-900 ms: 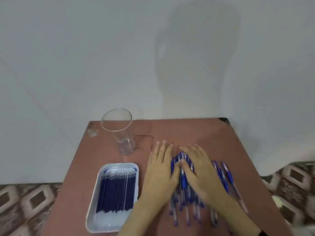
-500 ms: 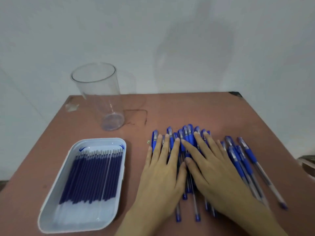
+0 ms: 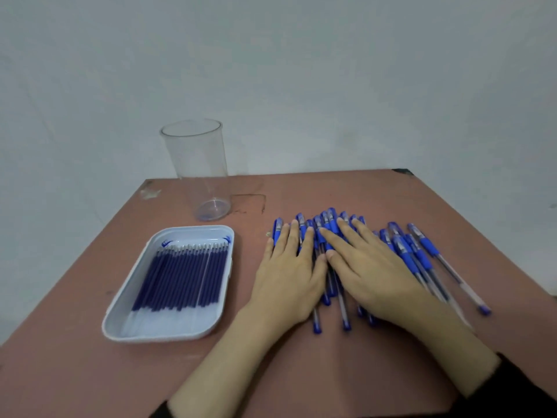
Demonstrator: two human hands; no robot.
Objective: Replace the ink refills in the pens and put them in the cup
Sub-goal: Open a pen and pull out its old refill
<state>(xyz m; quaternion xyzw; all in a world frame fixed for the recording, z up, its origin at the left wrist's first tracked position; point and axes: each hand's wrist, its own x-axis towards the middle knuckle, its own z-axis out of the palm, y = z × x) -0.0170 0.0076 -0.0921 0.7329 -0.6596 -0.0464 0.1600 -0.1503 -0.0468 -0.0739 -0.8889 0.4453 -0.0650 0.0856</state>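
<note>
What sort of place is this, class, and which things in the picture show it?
Probably a plain room set up as a makeshift work spot: a small reddish-brown table by a bare pale wall, holding a clear cup, a white tray of refills and a pile of blue pens.

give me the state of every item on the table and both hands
cup: upright, empty
tray: flat on the table, holds a row of refills
refills: lying side by side in the tray
pens: heaped on the table, partly under the hands, none in the cup
left hand: flat on the pens, fingers straight
right hand: flat on the pens, fingers straight
table: brown, scuffed near the cup
</note>
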